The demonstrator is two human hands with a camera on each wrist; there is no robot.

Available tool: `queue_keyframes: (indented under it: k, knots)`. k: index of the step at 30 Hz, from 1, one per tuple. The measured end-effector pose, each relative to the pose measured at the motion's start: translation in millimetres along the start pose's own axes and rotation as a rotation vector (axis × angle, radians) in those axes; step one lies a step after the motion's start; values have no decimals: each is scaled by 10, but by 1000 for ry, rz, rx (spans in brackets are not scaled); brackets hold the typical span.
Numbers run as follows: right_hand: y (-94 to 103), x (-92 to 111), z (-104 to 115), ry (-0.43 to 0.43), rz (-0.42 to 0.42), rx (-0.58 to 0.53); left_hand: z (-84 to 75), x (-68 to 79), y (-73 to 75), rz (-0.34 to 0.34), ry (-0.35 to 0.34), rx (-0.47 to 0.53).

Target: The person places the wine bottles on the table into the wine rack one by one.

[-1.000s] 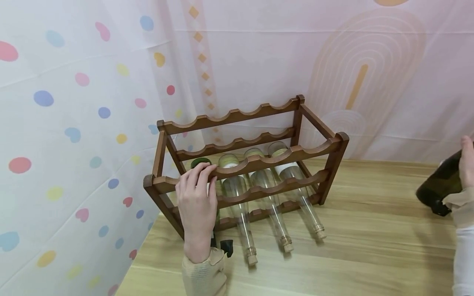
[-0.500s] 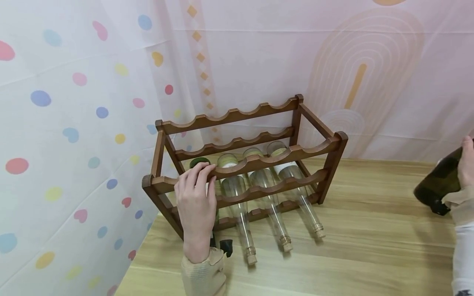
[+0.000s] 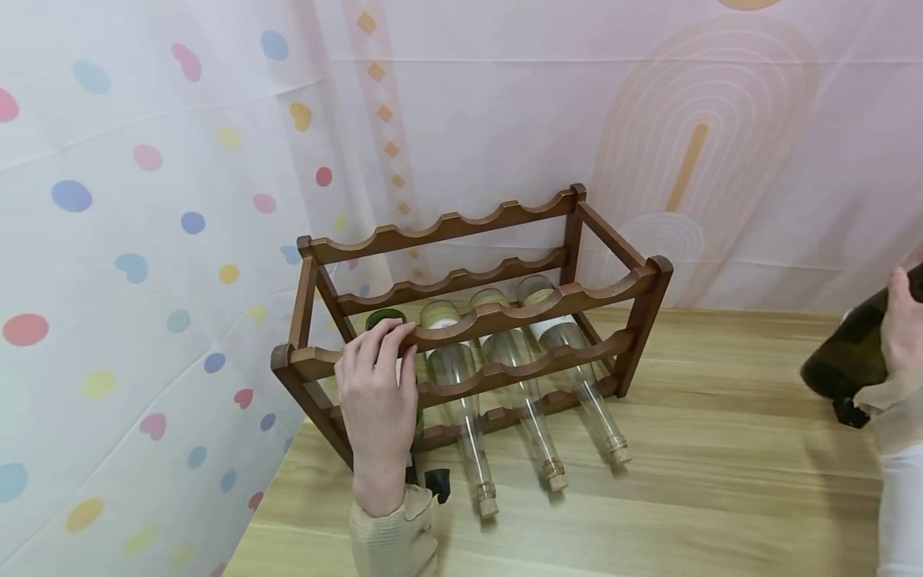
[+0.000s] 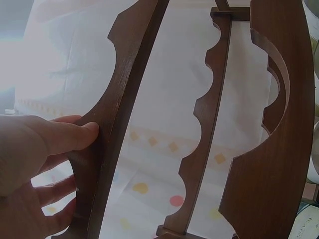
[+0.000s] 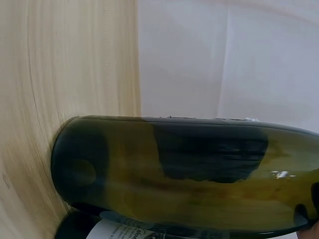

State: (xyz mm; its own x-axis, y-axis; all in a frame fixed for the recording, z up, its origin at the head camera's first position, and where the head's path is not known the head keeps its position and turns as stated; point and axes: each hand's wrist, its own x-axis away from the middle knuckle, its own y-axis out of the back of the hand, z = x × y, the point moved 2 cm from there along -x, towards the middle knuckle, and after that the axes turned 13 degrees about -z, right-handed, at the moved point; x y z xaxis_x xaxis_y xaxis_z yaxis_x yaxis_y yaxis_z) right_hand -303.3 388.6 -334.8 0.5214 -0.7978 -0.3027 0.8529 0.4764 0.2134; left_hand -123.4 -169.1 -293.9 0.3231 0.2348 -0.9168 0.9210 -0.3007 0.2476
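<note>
On rack rail [image 3: 486, 322], left hand [image 3: 376, 397], fingers [image 3: 370, 344] curled

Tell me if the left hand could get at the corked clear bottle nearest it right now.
Likely yes: the clear bottle's neck pokes out of the rack beside the left hand, uncovered. The hand would first have to release the upper front rail.

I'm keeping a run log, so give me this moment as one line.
left hand grips wooden rack by front top rail; right hand holds dark green bottle; three clear corked bottles lie low in rack
</note>
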Motion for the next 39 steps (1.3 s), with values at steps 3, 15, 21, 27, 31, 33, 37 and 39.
queue_keyframes:
  k: [3,15,21,27,31,33,37,39]
  knots:
    - [28,51,-2,63,-21,4,-2,3,-6,1,-3,1]
    - [187,240,251,167,-147,-2,-3,6,-16,-4,-1,-3]
    - [341,477,469,170,-145,-18,-11,14,-22,-3,14,-7]
    - [499,753,611,115,-108,28,-65,4,-77,-52,-15,35]
    - [590,916,656,52,-90,65,-147,3,-144,-87,-76,84]
    - [611,994,663,62,-94,25,-194,12,-174,-96,-100,107]
    - [623,1147,669,155,-111,-156,-311,40,-235,-113,-149,166]
    - [627,1222,682,192,-118,-230,-385,57,-277,-112,-185,209]
